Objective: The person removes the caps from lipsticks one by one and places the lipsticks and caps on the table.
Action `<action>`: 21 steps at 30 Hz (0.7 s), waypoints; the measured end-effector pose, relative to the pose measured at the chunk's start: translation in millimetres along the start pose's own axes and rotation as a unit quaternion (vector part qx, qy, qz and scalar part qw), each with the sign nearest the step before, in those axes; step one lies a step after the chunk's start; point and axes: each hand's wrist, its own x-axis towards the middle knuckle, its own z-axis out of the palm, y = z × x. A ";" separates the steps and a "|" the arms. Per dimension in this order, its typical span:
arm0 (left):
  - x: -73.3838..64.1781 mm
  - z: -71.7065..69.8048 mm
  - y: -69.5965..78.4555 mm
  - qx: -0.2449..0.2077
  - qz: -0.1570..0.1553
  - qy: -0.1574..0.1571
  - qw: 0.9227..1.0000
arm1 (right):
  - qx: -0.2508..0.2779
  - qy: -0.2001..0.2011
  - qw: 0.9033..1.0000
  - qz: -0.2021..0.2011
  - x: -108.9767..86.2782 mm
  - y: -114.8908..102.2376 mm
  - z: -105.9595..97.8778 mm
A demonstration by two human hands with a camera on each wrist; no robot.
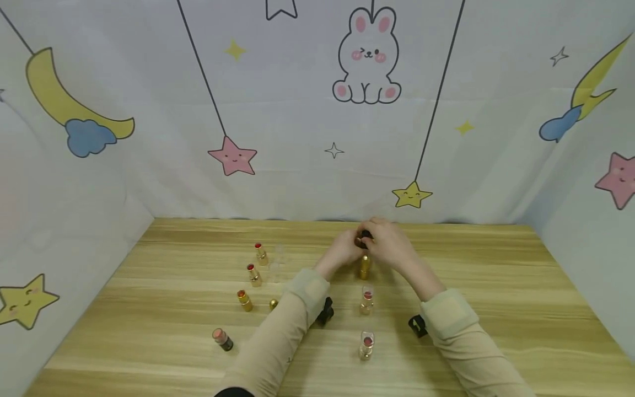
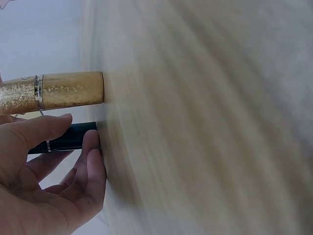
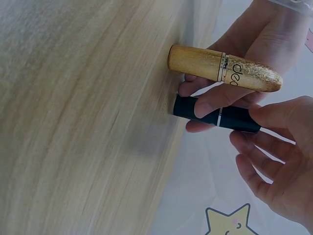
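Pinched at both ends — left hand (image 2: pixel 44 208) low on the black tube (image 3: pixel 237 119), right hand (image 3: pixel 286 171) up top. It's upright near the back of the table (image 1: pixel 496 264), just behind the gold tube (image 3: pixel 200 62). Looks light, stiff, kinda slick from my remote seat — I'd grip either side of the silver band (image 3: pixel 219 117).

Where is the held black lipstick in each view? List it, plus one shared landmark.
Head: black lipstick right of centre, below middle, partly hidden.
Left wrist: left side, just below middle.
Right wrist: right of centre, about mid-height.
Landmark: gold lipstick, beside it throughout.
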 end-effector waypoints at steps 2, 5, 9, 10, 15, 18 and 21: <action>0.5 0.2 0.8 0.005 0.001 0.003 1.000 | 0.000 0.005 1.000 -0.001 -0.9 -0.3 -1.2; 0.7 0.8 1.8 0.005 -0.002 0.002 1.000 | -0.002 0.009 1.000 -0.003 -2.2 -0.6 -2.3; 0.4 1.7 3.1 0.003 -0.015 0.005 1.000 | -0.002 0.010 1.000 -0.005 -3.7 -1.6 -3.3; 0.2 1.7 3.7 0.008 -0.015 0.006 1.000 | -0.002 0.010 1.000 -0.004 -4.1 -1.9 -3.7; -1.5 -0.1 7.8 -0.001 -0.012 0.000 1.000 | 0.017 0.010 1.000 0.015 -7.7 -1.1 -8.4; -3.2 -1.7 9.7 -0.023 -0.013 -0.010 1.000 | 0.029 0.012 0.999 0.022 -10.2 0.4 -11.7; -3.6 -3.3 11.1 -0.026 -0.015 -0.012 0.999 | 0.034 0.022 0.999 0.015 -12.0 2.2 -13.8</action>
